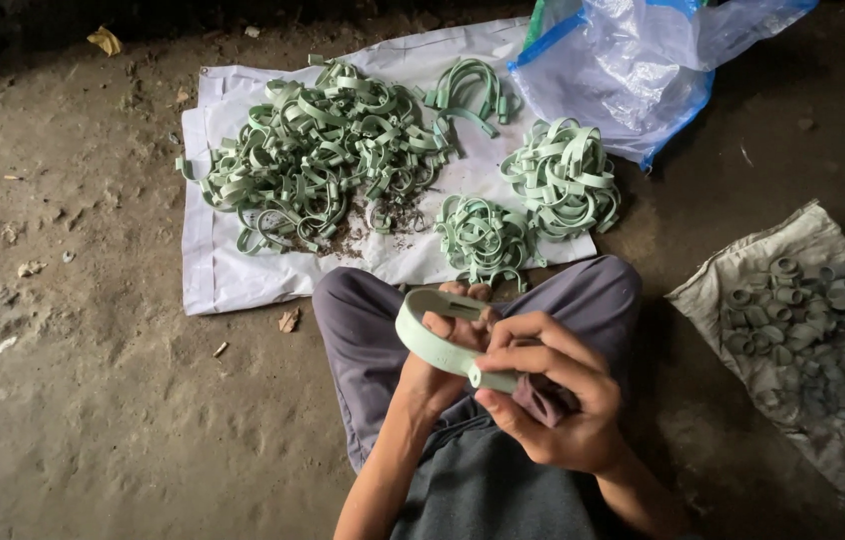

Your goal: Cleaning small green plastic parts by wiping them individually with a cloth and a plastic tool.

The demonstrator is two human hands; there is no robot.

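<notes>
1. Nearest the camera, the right hand (553,415) has its grip closed on one end of a pale green plastic band (440,342), pinching it between thumb and forefinger; a scrap of dark purplish cloth (546,400) is bunched in the same palm.
2. Just behind it, the left hand (453,345) holds the curved part of the same band, fingers wrapped through the loop (so both hands are closed on one piece).
3. That band sits above the person's lap, over the grey-trousered knee (373,320), just short of the white sheet.
4. On the dirt floor (73,420) lies a white sheet (228,285), which carries a big loose heap of green bands (318,155), with dark crumbs at its near edge.
5. Three smaller bundles lie on the same sheet: one at the far edge (468,92), one to the right (563,178), one nearest the knee (486,238).
6. A clear plastic bag with blue edging (633,70) lies partly on the sheet's far right corner; what it contains cannot be made out.
7. To the right, well apart from the sheet, a grey woven sack (803,240) lies flat, bearing a pile of short grey-green rings (823,310).
</notes>
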